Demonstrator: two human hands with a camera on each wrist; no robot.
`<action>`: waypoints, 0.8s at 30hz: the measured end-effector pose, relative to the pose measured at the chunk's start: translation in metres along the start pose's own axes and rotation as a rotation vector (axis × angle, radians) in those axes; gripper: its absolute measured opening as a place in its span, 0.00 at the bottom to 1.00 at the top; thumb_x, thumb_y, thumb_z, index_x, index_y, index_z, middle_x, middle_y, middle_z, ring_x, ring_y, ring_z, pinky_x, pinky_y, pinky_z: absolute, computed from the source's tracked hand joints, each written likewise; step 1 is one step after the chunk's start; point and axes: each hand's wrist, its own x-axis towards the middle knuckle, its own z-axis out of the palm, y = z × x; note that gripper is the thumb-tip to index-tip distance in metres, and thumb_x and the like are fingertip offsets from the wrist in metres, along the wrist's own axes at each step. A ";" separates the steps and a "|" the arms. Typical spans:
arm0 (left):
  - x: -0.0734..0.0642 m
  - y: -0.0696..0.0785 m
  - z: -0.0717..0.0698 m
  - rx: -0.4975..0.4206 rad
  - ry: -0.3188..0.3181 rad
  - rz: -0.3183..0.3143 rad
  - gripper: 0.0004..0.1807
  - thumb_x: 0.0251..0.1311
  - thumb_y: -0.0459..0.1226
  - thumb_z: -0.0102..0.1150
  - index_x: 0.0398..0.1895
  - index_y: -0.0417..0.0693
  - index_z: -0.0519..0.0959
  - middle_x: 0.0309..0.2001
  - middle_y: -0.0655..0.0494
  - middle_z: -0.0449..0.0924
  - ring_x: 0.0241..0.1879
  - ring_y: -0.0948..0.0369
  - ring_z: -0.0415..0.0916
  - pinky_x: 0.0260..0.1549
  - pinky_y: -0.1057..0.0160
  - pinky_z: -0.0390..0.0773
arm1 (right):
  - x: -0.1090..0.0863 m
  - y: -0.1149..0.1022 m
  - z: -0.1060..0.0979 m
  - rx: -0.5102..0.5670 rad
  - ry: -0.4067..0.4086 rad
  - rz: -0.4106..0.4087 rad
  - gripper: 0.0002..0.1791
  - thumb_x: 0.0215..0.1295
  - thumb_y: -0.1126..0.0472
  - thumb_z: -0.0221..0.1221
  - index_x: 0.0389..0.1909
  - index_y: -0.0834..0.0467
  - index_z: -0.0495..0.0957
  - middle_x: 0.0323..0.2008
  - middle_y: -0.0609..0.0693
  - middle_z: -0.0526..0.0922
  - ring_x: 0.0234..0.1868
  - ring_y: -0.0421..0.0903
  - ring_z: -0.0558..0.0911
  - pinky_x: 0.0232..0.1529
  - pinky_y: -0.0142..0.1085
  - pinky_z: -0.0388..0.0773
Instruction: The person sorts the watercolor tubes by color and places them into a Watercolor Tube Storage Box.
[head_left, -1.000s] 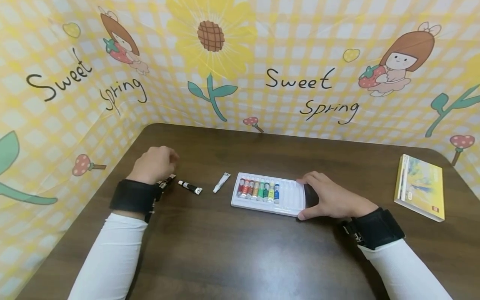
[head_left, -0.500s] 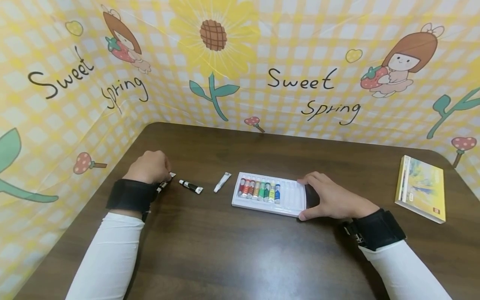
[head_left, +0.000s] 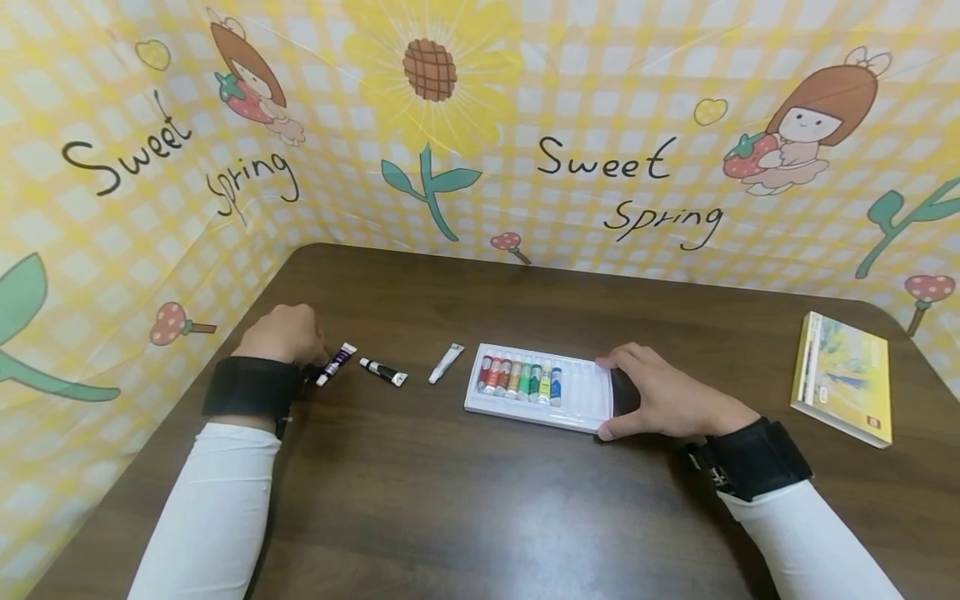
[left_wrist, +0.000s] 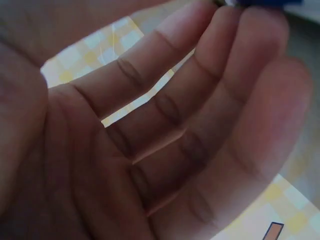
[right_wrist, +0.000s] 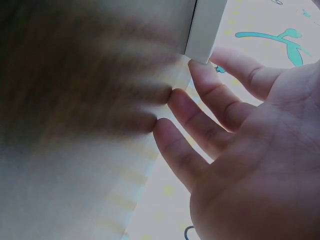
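My left hand [head_left: 279,333] is low over the table's left side, its fingers curled and hidden from above. In the left wrist view those fingertips pinch a dark blue paint tube [left_wrist: 272,2], mostly cut off by the frame. Just right of the hand lies a purple paint tube [head_left: 336,364], then a black paint tube [head_left: 383,372] and a white paint tube [head_left: 446,363]. My right hand [head_left: 660,392] grips the right end of a white plastic tray [head_left: 588,387], thumb at the near corner and fingers at the far one. Several coloured tubes [head_left: 517,379] fill its left part.
A yellow book [head_left: 843,377] lies at the right of the brown table [head_left: 480,508]. Yellow checked cloth [head_left: 480,200] with cartoon prints stands along the back and left edges.
My left hand has moved left and lower, uncovering the purple paint tube. The right hand and the tray have stayed in place.
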 end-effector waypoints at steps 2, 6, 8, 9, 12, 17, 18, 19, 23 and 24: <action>0.001 -0.002 0.000 -0.002 0.018 0.002 0.14 0.55 0.36 0.65 0.16 0.52 0.73 0.27 0.50 0.75 0.27 0.51 0.73 0.27 0.52 0.73 | 0.000 0.000 0.001 0.002 0.001 -0.004 0.56 0.50 0.32 0.77 0.72 0.62 0.69 0.67 0.59 0.72 0.67 0.57 0.70 0.67 0.60 0.71; 0.005 -0.005 0.002 0.004 0.134 0.020 0.07 0.54 0.35 0.62 0.20 0.49 0.79 0.31 0.44 0.82 0.30 0.46 0.78 0.27 0.47 0.76 | -0.001 0.001 0.001 0.002 -0.004 -0.003 0.56 0.51 0.32 0.76 0.72 0.62 0.69 0.67 0.59 0.72 0.66 0.56 0.70 0.67 0.59 0.72; 0.006 -0.005 0.003 0.000 0.180 0.033 0.04 0.55 0.35 0.60 0.27 0.48 0.84 0.37 0.40 0.85 0.34 0.43 0.81 0.29 0.43 0.79 | 0.000 0.001 0.000 0.003 -0.006 -0.001 0.56 0.51 0.32 0.76 0.73 0.61 0.69 0.67 0.59 0.72 0.66 0.56 0.70 0.67 0.59 0.72; 0.006 -0.005 0.002 -0.006 0.191 0.041 0.07 0.56 0.35 0.59 0.32 0.47 0.86 0.40 0.38 0.86 0.37 0.41 0.82 0.32 0.40 0.80 | 0.000 0.001 0.000 0.003 -0.005 -0.001 0.56 0.51 0.32 0.76 0.73 0.61 0.69 0.67 0.59 0.72 0.66 0.56 0.70 0.67 0.59 0.72; 0.006 -0.005 0.001 -0.020 0.176 0.065 0.13 0.60 0.37 0.59 0.44 0.44 0.87 0.47 0.36 0.87 0.42 0.39 0.84 0.37 0.37 0.81 | -0.001 0.000 0.000 0.006 0.001 -0.003 0.56 0.51 0.32 0.76 0.72 0.62 0.69 0.68 0.59 0.72 0.66 0.57 0.70 0.67 0.60 0.72; 0.002 -0.009 -0.006 0.012 0.111 0.031 0.15 0.66 0.42 0.57 0.30 0.41 0.84 0.36 0.38 0.85 0.36 0.42 0.82 0.33 0.41 0.80 | -0.001 0.000 0.001 0.010 0.002 -0.009 0.55 0.52 0.33 0.76 0.72 0.62 0.69 0.68 0.60 0.72 0.67 0.57 0.70 0.67 0.60 0.71; 0.001 -0.011 -0.007 0.025 0.095 0.015 0.17 0.67 0.43 0.56 0.27 0.41 0.83 0.34 0.39 0.84 0.35 0.42 0.82 0.33 0.41 0.81 | -0.001 0.000 0.001 0.012 0.001 -0.005 0.55 0.51 0.33 0.76 0.73 0.62 0.69 0.68 0.60 0.71 0.67 0.57 0.70 0.67 0.60 0.71; 0.001 -0.012 -0.007 0.034 0.073 -0.004 0.19 0.68 0.44 0.55 0.24 0.41 0.81 0.32 0.39 0.84 0.35 0.43 0.82 0.34 0.41 0.81 | -0.001 0.000 0.001 0.013 0.001 -0.006 0.55 0.51 0.33 0.76 0.73 0.62 0.69 0.68 0.60 0.71 0.67 0.57 0.70 0.67 0.60 0.71; -0.001 -0.014 -0.007 0.067 0.016 -0.052 0.23 0.72 0.48 0.54 0.23 0.42 0.80 0.33 0.38 0.83 0.37 0.41 0.83 0.38 0.39 0.82 | -0.001 -0.001 0.000 0.015 -0.003 -0.009 0.56 0.51 0.33 0.77 0.73 0.62 0.69 0.68 0.60 0.71 0.67 0.57 0.70 0.67 0.60 0.71; -0.001 -0.014 -0.007 0.065 0.009 -0.052 0.23 0.72 0.48 0.55 0.22 0.42 0.79 0.31 0.39 0.82 0.36 0.42 0.82 0.37 0.41 0.82 | -0.001 -0.001 0.000 0.016 -0.004 -0.008 0.56 0.51 0.33 0.77 0.73 0.62 0.69 0.68 0.59 0.71 0.67 0.57 0.70 0.67 0.60 0.71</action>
